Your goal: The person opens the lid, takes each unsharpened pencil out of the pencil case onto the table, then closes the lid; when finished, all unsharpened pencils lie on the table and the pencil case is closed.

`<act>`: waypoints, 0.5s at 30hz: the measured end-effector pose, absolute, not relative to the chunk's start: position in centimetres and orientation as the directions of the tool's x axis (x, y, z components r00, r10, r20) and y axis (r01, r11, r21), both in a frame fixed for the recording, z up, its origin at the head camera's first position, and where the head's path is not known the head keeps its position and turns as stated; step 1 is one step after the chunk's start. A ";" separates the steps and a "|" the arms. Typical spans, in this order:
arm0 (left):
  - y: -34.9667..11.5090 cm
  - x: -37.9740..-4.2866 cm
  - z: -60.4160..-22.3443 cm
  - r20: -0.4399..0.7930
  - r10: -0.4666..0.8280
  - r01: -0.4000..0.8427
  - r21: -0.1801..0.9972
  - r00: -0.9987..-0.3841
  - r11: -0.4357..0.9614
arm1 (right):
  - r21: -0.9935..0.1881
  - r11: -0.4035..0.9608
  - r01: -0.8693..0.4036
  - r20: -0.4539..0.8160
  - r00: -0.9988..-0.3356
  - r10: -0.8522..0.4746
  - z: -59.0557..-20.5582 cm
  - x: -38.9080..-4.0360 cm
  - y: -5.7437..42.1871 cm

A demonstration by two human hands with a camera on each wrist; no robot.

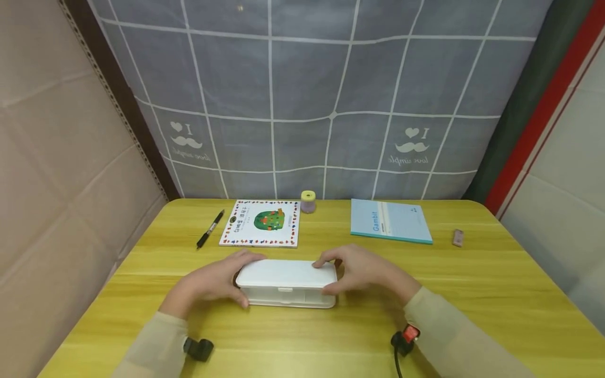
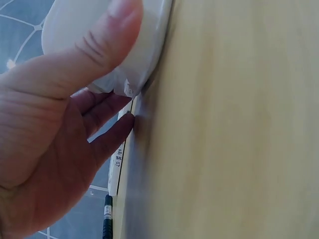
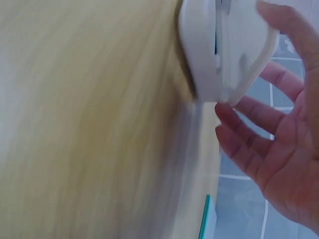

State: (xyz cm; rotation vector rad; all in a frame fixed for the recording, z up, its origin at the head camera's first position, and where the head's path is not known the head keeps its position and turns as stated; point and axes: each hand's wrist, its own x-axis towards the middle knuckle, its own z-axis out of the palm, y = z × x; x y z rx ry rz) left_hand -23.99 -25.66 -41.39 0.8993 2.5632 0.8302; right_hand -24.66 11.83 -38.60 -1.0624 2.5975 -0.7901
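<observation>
A white plastic pencil case [image 1: 285, 275] with rounded corners lies near the middle of the table, its long front side facing me. At its left end my left hand [image 1: 215, 281] holds on, thumb at the front and fingers round the back. My right hand [image 1: 359, 268] grips the other end, with the thumb low on the front and a fingertip on the lid. In the right wrist view a narrow dark gap runs between the lid and body of the case [image 3: 199, 50]. What lies inside is hidden.
Behind the case are a picture book [image 1: 227, 239], a black pen [image 1: 210, 229], a small yellow-capped bottle [image 1: 308, 202] and a light blue notebook [image 1: 404, 220]. A small eraser-like block [image 1: 458, 238] lies far right. A grey checked cloth [image 1: 302, 79] hangs along the table's back edge.
</observation>
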 end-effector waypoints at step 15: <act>-26.1 -24.0 -41.5 -0.150 0.616 0.335 0.728 -0.773 0.598 | -0.647 0.558 -0.520 -0.009 -0.727 -0.687 -38.0 -25.6 12.7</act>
